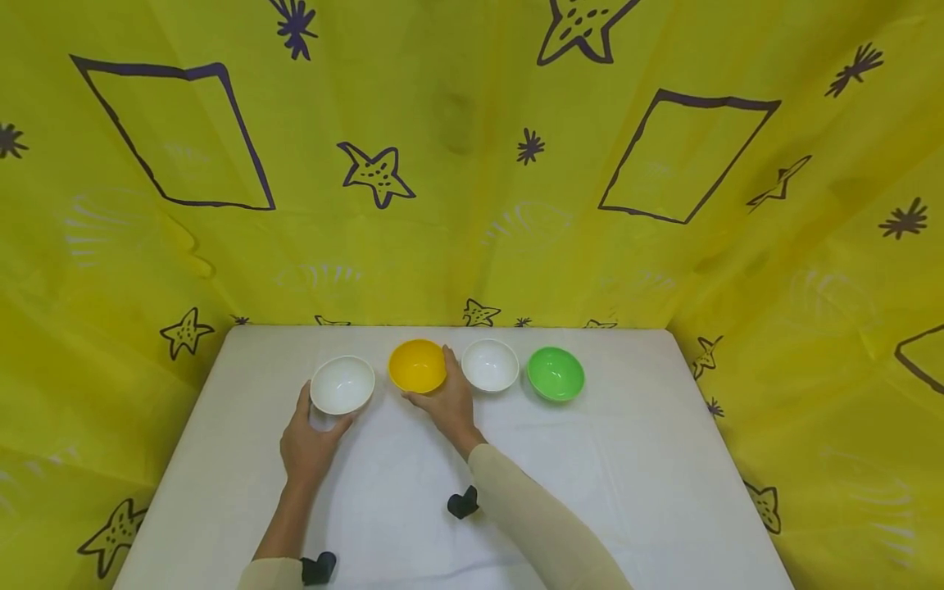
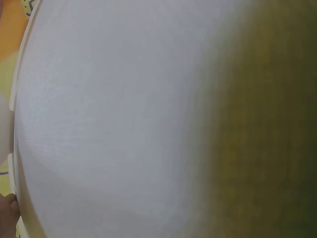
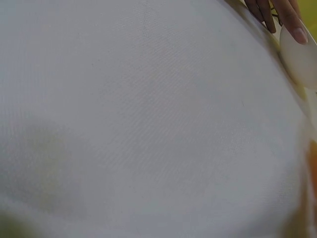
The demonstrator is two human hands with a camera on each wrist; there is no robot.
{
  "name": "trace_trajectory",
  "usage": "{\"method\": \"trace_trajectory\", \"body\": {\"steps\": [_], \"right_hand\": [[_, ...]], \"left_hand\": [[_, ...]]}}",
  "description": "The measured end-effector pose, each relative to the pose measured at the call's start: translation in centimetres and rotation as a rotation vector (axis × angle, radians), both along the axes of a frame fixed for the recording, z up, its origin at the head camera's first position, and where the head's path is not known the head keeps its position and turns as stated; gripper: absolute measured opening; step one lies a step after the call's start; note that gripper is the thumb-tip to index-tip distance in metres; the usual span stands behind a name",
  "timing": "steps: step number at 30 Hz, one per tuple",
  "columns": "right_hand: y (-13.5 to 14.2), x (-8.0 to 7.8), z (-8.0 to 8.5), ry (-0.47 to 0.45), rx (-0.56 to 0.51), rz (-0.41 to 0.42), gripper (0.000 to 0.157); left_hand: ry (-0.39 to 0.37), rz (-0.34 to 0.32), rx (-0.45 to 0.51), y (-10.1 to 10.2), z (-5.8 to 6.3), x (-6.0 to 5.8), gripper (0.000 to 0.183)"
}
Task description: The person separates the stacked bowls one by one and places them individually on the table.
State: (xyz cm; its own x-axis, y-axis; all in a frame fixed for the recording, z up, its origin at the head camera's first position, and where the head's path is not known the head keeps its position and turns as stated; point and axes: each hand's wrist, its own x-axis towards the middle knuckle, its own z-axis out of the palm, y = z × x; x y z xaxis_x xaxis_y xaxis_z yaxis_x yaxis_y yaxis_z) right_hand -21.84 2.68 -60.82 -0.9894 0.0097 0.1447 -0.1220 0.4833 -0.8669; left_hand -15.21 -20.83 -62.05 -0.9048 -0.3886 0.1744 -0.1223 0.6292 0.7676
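In the head view my left hand holds the leftmost white bowl, thumb and fingers spread around its near side. My right hand grips the orange-yellow bowl by its right and near sides. Just right of that hand sits a second white bowl, and beyond it a green bowl. All the bowls face upward and look empty. The right wrist view catches the left hand's fingers over a white bowl in its top right corner.
A white cloth covers the table. Yellow curtains with drawn stars and frames rise behind and on both sides. Dark wrist-camera pieces stick out beside the forearms. Mostly pale cloth fills both wrist views.
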Motion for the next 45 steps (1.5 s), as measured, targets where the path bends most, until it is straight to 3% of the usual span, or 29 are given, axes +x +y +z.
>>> {"method": "trace_trajectory", "body": {"steps": [24, 36, 45], "right_hand": [[0.6, 0.3, -0.6, -0.002, 0.024, 0.030, 0.115], [0.5, 0.3, -0.6, 0.015, 0.017, 0.024, 0.114], [0.5, 0.3, -0.7, -0.001, -0.011, 0.022, 0.116]], "left_hand": [[-0.027, 0.003, 0.021, 0.0, -0.1, -0.1, 0.098], [-0.080, -0.027, 0.080, 0.4, 0.4, -0.9, 0.103], [-0.097, -0.045, 0.178, 0.9, 0.8, -1.8, 0.106]]}}
